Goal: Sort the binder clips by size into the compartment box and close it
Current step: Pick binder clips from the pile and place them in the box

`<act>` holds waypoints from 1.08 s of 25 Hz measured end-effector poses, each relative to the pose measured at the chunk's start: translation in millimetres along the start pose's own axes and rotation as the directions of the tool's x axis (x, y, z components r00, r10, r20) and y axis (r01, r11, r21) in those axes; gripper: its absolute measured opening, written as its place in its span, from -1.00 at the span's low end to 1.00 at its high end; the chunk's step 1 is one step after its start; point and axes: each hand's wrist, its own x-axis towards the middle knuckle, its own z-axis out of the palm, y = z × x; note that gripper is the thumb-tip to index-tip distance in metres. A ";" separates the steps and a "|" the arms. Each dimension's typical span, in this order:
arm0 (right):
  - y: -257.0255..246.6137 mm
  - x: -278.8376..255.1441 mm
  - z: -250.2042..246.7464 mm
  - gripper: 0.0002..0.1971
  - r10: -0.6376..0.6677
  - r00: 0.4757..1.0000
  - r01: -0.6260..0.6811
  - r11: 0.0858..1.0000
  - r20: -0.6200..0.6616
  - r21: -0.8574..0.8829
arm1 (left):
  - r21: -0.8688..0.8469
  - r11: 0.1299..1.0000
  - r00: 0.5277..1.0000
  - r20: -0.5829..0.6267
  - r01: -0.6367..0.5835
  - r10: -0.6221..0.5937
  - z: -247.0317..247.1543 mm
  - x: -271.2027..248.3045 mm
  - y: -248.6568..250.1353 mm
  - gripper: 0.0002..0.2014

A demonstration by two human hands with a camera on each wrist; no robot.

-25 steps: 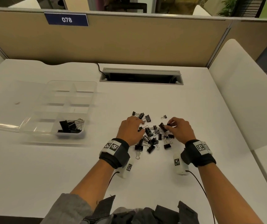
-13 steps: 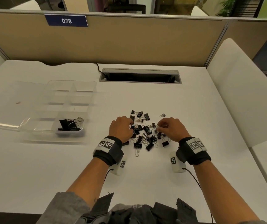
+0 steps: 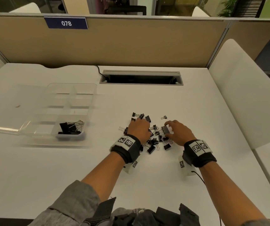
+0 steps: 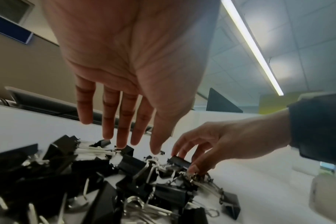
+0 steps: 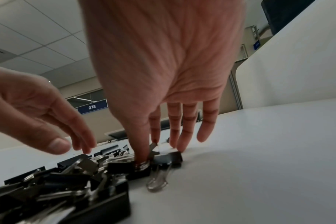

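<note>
A heap of black binder clips (image 3: 152, 141) of mixed sizes lies on the white desk (image 3: 147, 176). My left hand (image 3: 138, 126) hovers over the heap's left side, fingers straight and tips brushing the clips (image 4: 123, 144). My right hand (image 3: 171, 130) is at the heap's right side and pinches one mid-sized clip (image 3: 165, 129) between thumb and fingers (image 5: 144, 154); that clip (image 4: 179, 162) still rests among the others. The clear compartment box (image 3: 52, 101) stands at the left with its lid (image 3: 2, 115) laid open leftward. A few large clips (image 3: 70, 128) lie in its near right compartment.
A cable slot (image 3: 140, 78) is sunk into the desk behind the heap, under a tan partition (image 3: 131, 43). A white side panel (image 3: 245, 95) borders the desk on the right. One tiny clip (image 3: 164, 117) lies apart, beyond the heap.
My right hand has gone from curled over small clips to thumb and fingers pinching a mid-sized clip. My left hand has shifted about over the heap's left side.
</note>
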 end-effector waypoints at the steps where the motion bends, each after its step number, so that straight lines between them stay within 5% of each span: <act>1: 3.2 0.1 0.7 -0.54 0.007 1.000 -0.006 1.000 -0.019 0.030 | 0.017 1.000 1.000 0.019 0.000 0.000 0.8 3.9 2.8 -0.71; 6: 12.6 0.5 5.3 -0.67 0.039 0.996 -0.017 0.963 -0.077 0.271 | 0.013 1.000 0.999 0.053 0.006 -0.006 13.6 12.5 7.1 -0.69; 11: 12.5 2.4 5.5 -0.79 0.048 0.985 0.030 0.900 -0.168 0.434 | -0.177 0.981 0.996 0.063 0.074 -0.064 18.5 14.9 1.9 -0.75; 15: 9.4 1.3 0.3 -0.67 0.084 0.979 0.054 0.770 -0.185 0.635 | -0.254 0.959 0.990 0.095 0.127 -0.105 20.2 17.1 -1.2 -0.73; 21: 7.2 7.3 4.0 -0.74 0.088 0.995 -0.051 0.818 -0.038 0.572 | -0.130 0.985 0.993 0.024 0.114 -0.112 21.1 17.5 7.5 -0.62; 27: 0.2 3.6 8.3 -0.81 0.142 0.985 -0.054 0.789 -0.095 0.612 | -0.061 0.981 0.982 -0.019 0.184 -0.185 32.8 24.5 15.9 -0.43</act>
